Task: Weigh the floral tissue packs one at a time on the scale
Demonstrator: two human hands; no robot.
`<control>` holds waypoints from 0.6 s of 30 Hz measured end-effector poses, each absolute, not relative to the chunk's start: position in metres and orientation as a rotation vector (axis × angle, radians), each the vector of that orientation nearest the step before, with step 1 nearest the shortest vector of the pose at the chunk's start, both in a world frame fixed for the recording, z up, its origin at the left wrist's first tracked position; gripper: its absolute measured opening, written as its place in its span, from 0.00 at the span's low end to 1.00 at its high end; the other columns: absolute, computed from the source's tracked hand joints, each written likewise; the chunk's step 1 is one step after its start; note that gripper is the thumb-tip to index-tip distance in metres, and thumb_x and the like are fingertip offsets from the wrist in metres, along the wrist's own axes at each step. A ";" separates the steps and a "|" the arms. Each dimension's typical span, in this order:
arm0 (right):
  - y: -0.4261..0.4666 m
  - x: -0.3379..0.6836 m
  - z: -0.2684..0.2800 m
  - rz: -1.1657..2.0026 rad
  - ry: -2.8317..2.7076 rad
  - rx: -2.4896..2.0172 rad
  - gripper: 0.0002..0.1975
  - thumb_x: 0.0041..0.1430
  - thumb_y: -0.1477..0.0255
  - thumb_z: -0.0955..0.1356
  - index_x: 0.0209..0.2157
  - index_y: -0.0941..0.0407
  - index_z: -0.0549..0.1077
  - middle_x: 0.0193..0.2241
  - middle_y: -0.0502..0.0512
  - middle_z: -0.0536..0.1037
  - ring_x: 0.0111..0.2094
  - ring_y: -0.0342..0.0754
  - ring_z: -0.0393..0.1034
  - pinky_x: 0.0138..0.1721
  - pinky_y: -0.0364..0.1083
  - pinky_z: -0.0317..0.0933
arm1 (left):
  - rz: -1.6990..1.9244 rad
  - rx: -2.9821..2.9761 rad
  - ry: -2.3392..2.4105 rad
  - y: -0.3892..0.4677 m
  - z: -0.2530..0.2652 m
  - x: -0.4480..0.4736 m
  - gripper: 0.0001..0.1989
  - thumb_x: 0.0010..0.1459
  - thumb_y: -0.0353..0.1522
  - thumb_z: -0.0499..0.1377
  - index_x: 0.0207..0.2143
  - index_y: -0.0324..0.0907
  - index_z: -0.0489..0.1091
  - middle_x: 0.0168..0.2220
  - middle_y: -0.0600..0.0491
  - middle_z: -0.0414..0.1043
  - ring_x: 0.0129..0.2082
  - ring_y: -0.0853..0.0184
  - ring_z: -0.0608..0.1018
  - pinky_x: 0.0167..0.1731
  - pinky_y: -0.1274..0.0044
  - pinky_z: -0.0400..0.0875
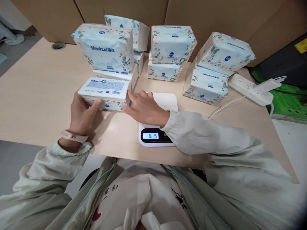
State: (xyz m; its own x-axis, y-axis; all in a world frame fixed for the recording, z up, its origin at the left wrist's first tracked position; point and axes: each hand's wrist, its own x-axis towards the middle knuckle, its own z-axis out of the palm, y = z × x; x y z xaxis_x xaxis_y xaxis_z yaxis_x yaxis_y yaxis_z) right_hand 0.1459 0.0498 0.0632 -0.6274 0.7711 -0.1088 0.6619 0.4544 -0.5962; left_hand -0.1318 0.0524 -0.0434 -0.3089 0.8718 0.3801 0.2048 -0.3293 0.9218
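Note:
A tissue pack (pixel 105 91) with blue print and a floral border lies at the left of the desk, its printed underside facing up. My left hand (pixel 83 108) grips its left end, thumb along the front side. At the right end, the fingers of my right hand (pixel 148 108) press against the corner and side. Below my right forearm is a white digital scale (pixel 165 100), partly covered by the hand and sleeve. Its lit display (pixel 150 136) seems to read 102.5. Just behind the held pack, another tissue pack (pixel 103 48) leans upright on a lower one.
More tissue packs stand stacked along the back: a middle stack (pixel 171 44) and a right stack (pixel 211 81). A white power strip (pixel 249 88) with a plugged-in charger and cable sits at the right edge. Brown cardboard (pixel 203 19) rises behind the desk (pixel 35 95).

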 end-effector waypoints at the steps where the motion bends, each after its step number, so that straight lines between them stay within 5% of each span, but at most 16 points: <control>1: 0.054 0.145 0.061 0.851 -2.542 -1.278 0.25 0.78 0.59 0.60 0.61 0.63 0.71 0.57 0.72 0.81 0.60 0.71 0.68 0.62 0.66 0.57 | 1.676 1.428 1.392 0.061 -0.049 -0.134 0.38 0.44 0.54 0.82 0.54 0.49 0.80 0.53 0.55 0.86 0.59 0.43 0.83 0.65 0.41 0.70; 6: 0.052 0.173 0.046 0.680 -2.459 -1.159 0.23 0.78 0.59 0.61 0.61 0.58 0.74 0.61 0.69 0.82 0.59 0.69 0.70 0.60 0.66 0.61 | 1.639 1.503 1.381 0.083 -0.059 -0.132 0.42 0.47 0.55 0.82 0.60 0.51 0.76 0.59 0.55 0.82 0.65 0.43 0.78 0.72 0.38 0.62; 8: 0.043 0.200 0.039 0.544 -2.314 -1.083 0.22 0.78 0.58 0.62 0.61 0.54 0.75 0.63 0.64 0.82 0.59 0.65 0.73 0.59 0.65 0.64 | 1.645 1.629 1.411 0.073 -0.048 -0.123 0.46 0.51 0.54 0.81 0.68 0.53 0.71 0.70 0.55 0.74 0.76 0.39 0.68 0.78 0.37 0.51; 11: 0.031 0.255 0.028 0.192 -1.892 -1.079 0.16 0.77 0.58 0.64 0.51 0.50 0.80 0.51 0.59 0.85 0.52 0.59 0.77 0.57 0.64 0.68 | 1.695 1.981 1.410 0.044 -0.011 -0.097 0.50 0.56 0.49 0.80 0.76 0.62 0.63 0.81 0.68 0.55 0.85 0.44 0.48 0.86 0.48 0.36; 14: 0.033 0.318 0.012 -0.057 -1.297 -1.141 0.14 0.77 0.59 0.66 0.41 0.50 0.78 0.39 0.55 0.79 0.45 0.55 0.76 0.55 0.61 0.69 | 1.765 2.006 1.097 0.022 0.038 -0.055 0.34 0.67 0.46 0.73 0.72 0.67 0.69 0.76 0.74 0.64 0.83 0.50 0.57 0.86 0.51 0.50; 16: 0.043 0.356 -0.003 -0.061 -1.010 -1.211 0.13 0.77 0.58 0.65 0.41 0.49 0.75 0.41 0.54 0.76 0.47 0.55 0.75 0.58 0.61 0.68 | 1.527 1.794 0.827 0.029 0.062 -0.020 0.20 0.73 0.48 0.66 0.65 0.63 0.78 0.70 0.69 0.74 0.80 0.50 0.65 0.82 0.49 0.61; 18: 0.057 0.386 -0.018 0.025 -0.821 -1.318 0.13 0.76 0.57 0.63 0.44 0.49 0.74 0.46 0.57 0.76 0.51 0.56 0.75 0.63 0.63 0.67 | 1.149 1.604 0.647 0.057 0.069 0.016 0.20 0.77 0.52 0.59 0.60 0.57 0.82 0.66 0.62 0.79 0.77 0.47 0.70 0.77 0.45 0.68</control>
State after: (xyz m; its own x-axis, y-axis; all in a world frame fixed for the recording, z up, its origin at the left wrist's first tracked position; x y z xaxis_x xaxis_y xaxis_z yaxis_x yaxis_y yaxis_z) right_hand 0.3858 0.0565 -0.0177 0.7252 0.4566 0.5153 0.4249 0.2921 -0.8568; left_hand 0.0161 0.0566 0.0690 0.4012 0.8415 0.3618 -0.1268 -0.3402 0.9318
